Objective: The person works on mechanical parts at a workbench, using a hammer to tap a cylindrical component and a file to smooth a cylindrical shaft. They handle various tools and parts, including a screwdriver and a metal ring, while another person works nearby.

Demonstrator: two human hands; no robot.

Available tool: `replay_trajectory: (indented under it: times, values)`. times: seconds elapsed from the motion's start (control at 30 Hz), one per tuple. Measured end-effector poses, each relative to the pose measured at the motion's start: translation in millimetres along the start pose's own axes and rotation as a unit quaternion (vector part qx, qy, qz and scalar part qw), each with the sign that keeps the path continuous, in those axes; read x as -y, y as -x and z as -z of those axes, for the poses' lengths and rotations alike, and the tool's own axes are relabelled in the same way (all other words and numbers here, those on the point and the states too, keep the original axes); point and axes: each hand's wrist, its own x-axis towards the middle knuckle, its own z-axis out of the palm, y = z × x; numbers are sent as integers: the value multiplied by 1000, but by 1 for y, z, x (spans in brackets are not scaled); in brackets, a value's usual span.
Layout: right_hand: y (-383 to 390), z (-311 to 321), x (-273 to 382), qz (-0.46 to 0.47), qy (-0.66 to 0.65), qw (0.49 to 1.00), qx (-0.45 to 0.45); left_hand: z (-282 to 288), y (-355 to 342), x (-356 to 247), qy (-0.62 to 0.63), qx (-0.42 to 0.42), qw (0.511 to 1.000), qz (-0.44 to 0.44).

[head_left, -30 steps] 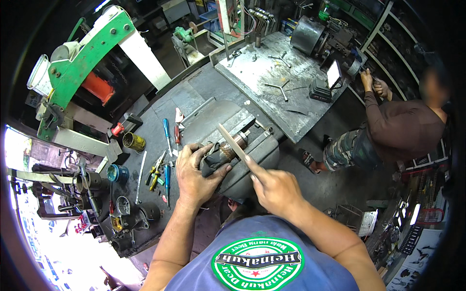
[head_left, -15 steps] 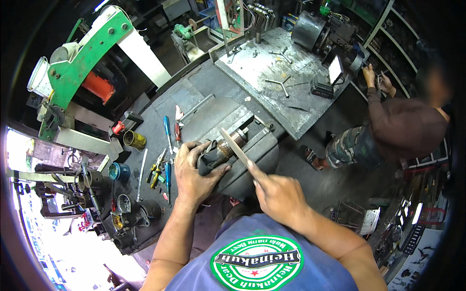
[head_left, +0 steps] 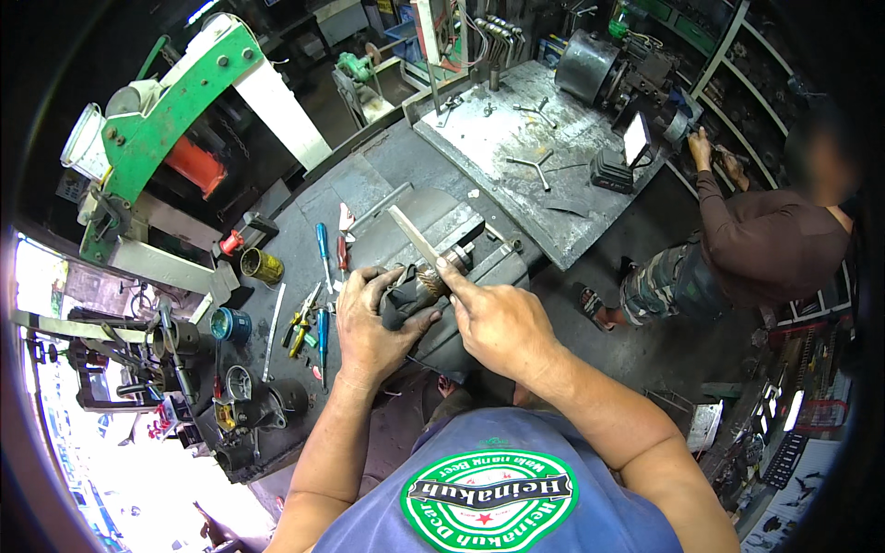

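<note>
My left hand (head_left: 362, 323) is closed round the dark, cloth-like end of a motor armature (head_left: 430, 279), whose copper-coloured body and metal shaft stick out to the upper right. In my right hand (head_left: 505, 324) is a flat file (head_left: 411, 230), its index finger stretched along the top. The file slants up and left across the armature, close over its copper part; whether it touches cannot be made out. Both lie over a large grey bench vise (head_left: 502, 275). The fingers beneath the file and the armature's wrapped end are hidden.
Screwdrivers (head_left: 323, 339), pliers (head_left: 299, 334) and a steel ruler (head_left: 275, 332) lie left of the vise, near a yellow can (head_left: 262, 266) and a blue tin (head_left: 230, 324). A metal-topped table (head_left: 498, 138) with a work lamp (head_left: 636, 138) stands beyond. A co-worker (head_left: 765, 226) stands at the right.
My right hand has pushed the file up and left across the armature. My left hand keeps its hold with little movement.
</note>
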Motion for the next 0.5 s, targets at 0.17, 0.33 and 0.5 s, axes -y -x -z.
replay_trajectory:
  times: [0.17,0.33,0.5]
  values:
    - [73,-8,-22,-19,-24,1000,1,2,2,-1,1,1,1000,13]
    - [92,-25,-43,-17,-76,996,-35,4,2,-3,-15,15,1000,14]
    - [60,-10,-22,-24,-62,998,7,5,0,-3,-16,17,1000,14]
